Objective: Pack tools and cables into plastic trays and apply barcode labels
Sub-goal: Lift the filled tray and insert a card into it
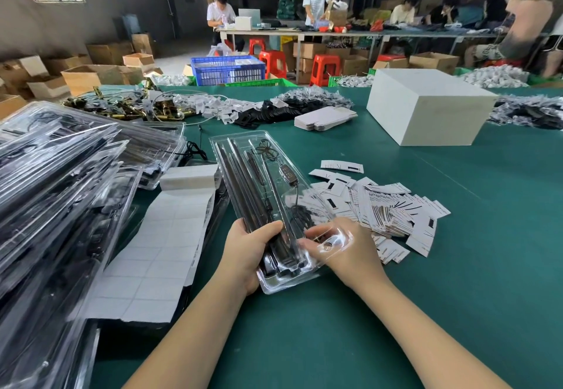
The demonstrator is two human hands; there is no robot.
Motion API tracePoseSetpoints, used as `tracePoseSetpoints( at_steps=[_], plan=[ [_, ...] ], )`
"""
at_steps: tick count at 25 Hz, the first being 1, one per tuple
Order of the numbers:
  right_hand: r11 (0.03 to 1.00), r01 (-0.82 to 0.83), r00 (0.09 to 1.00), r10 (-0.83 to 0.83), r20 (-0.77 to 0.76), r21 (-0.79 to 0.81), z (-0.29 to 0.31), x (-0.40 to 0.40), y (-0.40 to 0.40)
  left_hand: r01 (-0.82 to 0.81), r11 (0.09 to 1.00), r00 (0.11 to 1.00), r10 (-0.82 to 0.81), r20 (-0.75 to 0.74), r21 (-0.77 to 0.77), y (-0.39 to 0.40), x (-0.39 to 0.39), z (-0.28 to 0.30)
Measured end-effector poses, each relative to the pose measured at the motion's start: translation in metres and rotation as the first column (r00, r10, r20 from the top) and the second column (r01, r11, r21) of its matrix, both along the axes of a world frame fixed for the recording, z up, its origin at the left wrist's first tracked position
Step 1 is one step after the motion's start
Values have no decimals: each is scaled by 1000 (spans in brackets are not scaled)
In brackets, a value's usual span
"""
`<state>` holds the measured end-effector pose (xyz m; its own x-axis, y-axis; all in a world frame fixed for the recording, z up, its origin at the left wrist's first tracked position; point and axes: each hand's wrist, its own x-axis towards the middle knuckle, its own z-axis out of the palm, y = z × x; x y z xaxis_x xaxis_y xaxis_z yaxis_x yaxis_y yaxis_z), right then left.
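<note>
One green desk (457, 266) carries everything. Big white box (426, 107) sits far right, well apart from the hands. Tall slanted stack of packed clear trays (61, 190) fills the left side, and its near edge overlaps the white label sheet (158, 245), a grid of blank-looking stickers lying flat beside the left forearm. Heap of printed paper cards (393, 209) with black bars lies just right of the held tray; print too small to read. Flat folded cartons (324, 119) and piles of bagged small parts (307, 99) lie further back, brass hardware (122, 108) far left. Blue crate (228, 70) stands beyond the desk edge. Plastic tray (262, 181) is held above the desk centre, tilted, long axis pointing away, with dark rods and a coiled black cable (301, 215) with inline controller inside. Left hand (248, 251) grips the near end of the tray from the left, thumb over the rods. Right hand (344, 248) pinches the tray's near right corner, fingers partly seen through the clear plastic.
</note>
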<state>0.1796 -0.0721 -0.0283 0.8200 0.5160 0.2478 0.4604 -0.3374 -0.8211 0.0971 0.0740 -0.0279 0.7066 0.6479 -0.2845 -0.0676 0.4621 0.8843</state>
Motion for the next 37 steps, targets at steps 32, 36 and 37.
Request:
tracePoseSetpoints(
  at_steps=[32, 36, 37],
  plan=[
    [978, -57, 988, 85, 132, -202, -8, 14, 1, 467, -88, 876, 181, -446, 880, -11, -4, 3],
    [963, -104, 993, 116, 33, -247, -4, 16, -2, 534, -132, 835, 233, -498, 835, -17, -3, -4],
    [958, -128, 992, 126, -24, -255, -3, 18, -4, 549, -144, 826, 244, -508, 823, -16, -2, -5]
  ],
)
